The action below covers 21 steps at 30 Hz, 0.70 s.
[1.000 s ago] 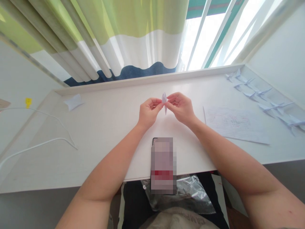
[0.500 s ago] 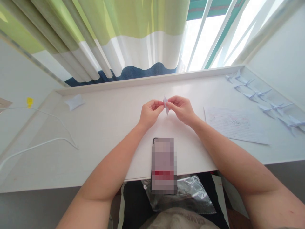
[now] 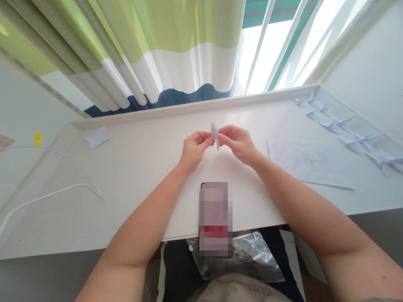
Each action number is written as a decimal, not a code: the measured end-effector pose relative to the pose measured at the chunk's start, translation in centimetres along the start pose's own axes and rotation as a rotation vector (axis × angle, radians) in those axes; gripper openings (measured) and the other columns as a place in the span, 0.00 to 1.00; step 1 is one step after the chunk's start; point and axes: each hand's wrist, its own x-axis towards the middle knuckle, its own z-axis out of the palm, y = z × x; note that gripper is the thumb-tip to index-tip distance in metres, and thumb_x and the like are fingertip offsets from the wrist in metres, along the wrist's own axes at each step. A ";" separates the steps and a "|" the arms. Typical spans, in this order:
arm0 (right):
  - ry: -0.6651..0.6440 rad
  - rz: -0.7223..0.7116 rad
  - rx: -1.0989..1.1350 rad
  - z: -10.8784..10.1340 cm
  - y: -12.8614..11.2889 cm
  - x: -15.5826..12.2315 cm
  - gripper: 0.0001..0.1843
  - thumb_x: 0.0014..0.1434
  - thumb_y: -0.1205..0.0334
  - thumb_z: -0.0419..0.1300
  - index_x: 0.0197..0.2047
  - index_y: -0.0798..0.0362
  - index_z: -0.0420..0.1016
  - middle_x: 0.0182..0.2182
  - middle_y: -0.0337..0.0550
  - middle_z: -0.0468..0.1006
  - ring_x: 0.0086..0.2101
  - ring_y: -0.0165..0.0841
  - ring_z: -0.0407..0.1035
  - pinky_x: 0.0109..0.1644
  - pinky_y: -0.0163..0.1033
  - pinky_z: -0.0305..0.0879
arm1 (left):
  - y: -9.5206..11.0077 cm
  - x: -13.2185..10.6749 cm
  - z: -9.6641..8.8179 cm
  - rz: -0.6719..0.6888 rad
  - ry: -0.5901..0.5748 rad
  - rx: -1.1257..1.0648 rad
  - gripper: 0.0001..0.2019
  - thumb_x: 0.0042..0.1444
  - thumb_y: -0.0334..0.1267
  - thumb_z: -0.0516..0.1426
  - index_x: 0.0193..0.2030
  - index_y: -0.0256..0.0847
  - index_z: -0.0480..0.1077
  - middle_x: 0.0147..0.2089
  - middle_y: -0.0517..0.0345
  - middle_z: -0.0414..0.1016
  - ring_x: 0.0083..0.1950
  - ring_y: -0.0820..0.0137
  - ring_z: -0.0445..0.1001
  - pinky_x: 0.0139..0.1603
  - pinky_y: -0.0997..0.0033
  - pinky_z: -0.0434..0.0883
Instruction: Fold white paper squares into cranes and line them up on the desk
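Observation:
Above the middle of the white desk (image 3: 151, 167), a small folded piece of white paper (image 3: 215, 131) is held upright between my two hands. My left hand (image 3: 195, 149) pinches its left side between thumb and fingers. From the other side, my right hand (image 3: 237, 142) grips it the same way, fingertips closed on the edge. The paper's finer folds are too small to make out. Below my hands lies a phone (image 3: 215, 209) with a blurred screen, its near end past the desk's front edge.
Several folded paper figures (image 3: 346, 121) line the right side, beside a written sheet (image 3: 310, 163). Another folded paper (image 3: 97, 137) lies at far left, near a white cable (image 3: 63, 191) with a yellow tag (image 3: 37, 139). A clear plastic bag (image 3: 252, 256) rests on my lap.
The folded paper has turned, now showing a broader face near its top. My left hand has shifted slightly left; the view has moved a little as well.

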 end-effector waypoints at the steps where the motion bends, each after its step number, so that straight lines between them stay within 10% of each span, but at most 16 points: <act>1: -0.012 0.002 0.002 0.0 0.0 0.0 0.28 0.57 0.33 0.79 0.43 0.48 0.84 0.36 0.41 0.85 0.36 0.35 0.78 0.44 0.47 0.80 | 0.0 0.1 -0.1 -0.001 0.000 -0.012 0.25 0.50 0.54 0.80 0.41 0.44 0.76 0.40 0.58 0.88 0.43 0.66 0.87 0.56 0.56 0.83; 21: 0.152 -0.050 -0.121 0.2 -0.4 0.0 0.24 0.54 0.37 0.81 0.35 0.48 0.83 0.34 0.41 0.84 0.37 0.37 0.77 0.38 0.44 0.75 | 0.9 -0.5 0.5 0.027 0.001 0.081 0.23 0.53 0.57 0.78 0.42 0.41 0.82 0.40 0.53 0.88 0.44 0.64 0.87 0.53 0.58 0.83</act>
